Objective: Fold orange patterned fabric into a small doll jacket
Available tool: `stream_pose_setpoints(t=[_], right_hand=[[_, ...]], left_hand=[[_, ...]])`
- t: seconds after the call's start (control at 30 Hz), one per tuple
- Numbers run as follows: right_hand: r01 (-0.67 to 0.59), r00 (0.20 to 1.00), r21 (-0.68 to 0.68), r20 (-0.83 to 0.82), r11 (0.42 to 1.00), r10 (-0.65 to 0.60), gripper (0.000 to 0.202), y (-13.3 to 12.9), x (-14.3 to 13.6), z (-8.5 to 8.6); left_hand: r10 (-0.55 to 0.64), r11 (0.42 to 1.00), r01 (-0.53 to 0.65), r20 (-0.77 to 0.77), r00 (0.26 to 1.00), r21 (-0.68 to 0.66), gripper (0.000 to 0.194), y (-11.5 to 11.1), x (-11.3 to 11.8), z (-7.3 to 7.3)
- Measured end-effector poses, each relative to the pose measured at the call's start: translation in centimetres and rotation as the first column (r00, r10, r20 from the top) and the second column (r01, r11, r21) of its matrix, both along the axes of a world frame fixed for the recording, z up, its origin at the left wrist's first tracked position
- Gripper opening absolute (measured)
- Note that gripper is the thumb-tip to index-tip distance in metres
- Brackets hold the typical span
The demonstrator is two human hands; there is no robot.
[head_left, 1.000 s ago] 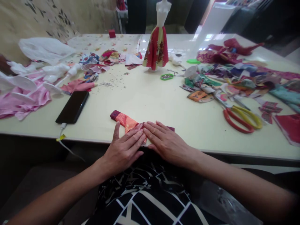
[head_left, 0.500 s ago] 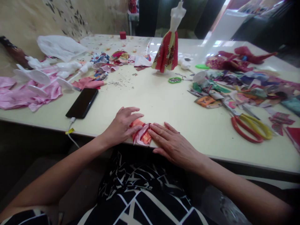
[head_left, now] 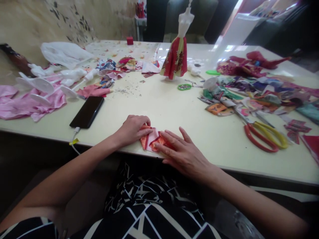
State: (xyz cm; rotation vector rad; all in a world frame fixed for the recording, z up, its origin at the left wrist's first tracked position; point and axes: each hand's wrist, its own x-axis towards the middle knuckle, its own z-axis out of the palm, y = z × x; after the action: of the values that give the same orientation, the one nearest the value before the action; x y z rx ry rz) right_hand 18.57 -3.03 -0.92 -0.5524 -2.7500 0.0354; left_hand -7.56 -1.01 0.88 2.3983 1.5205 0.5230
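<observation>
A small folded piece of orange and pink fabric [head_left: 154,135] with dark red edging lies at the table's front edge, between my two hands. My left hand [head_left: 136,128] pinches its left side, thumb on top and fingers curled over the far edge. Across the right part of the cloth rests my right hand [head_left: 183,149], fingers stretched out and spread, fingertips touching the fabric. Part of the cloth is hidden under both hands.
A black phone [head_left: 87,112] on a cable lies at left. Scissors [head_left: 264,136] with red and yellow handles sit at right by a scrap pile [head_left: 264,88]. Behind stand a dressed mannequin [head_left: 178,49] and a green dish [head_left: 184,87]. White stands [head_left: 45,84] lie on pink cloth.
My left fingers have closed down onto the fabric's left side. My right hand's fingers have spread apart and shifted slightly, and more of the pink middle of the cloth shows.
</observation>
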Motion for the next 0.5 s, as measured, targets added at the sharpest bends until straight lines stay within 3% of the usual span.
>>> stream_pose_setpoints(t=[0.13, 0.3, 0.43, 0.5], right_hand=[[-0.035, 0.988, 0.1, -0.146, 0.994, 0.05, 0.036, -0.5, 0.0, 0.1], [-0.056, 0.962, 0.137, -0.259, 0.989, 0.09, 0.027, -0.9, -0.6, 0.3], [-0.033, 0.96, 0.092, -0.275, 0.995, 0.057, 0.016, -0.8, -1.0, 0.1], [-0.023, 0.957, 0.071, -0.287, 0.997, 0.042, 0.013, -0.9, -1.2, 0.0]], left_hand=[[0.031, 0.994, -0.042, 0.116, 0.993, 0.099, 0.018, -0.8, -0.4, 0.0], [0.055, 0.945, -0.111, 0.186, 0.981, 0.306, 0.008, -3.4, -0.7, 0.0], [0.052, 0.948, -0.079, 0.095, 0.994, 0.307, 0.007, -6.1, -0.5, -0.6], [0.069, 0.959, -0.083, 0.059, 0.996, 0.272, 0.018, -7.1, -0.1, -1.0]])
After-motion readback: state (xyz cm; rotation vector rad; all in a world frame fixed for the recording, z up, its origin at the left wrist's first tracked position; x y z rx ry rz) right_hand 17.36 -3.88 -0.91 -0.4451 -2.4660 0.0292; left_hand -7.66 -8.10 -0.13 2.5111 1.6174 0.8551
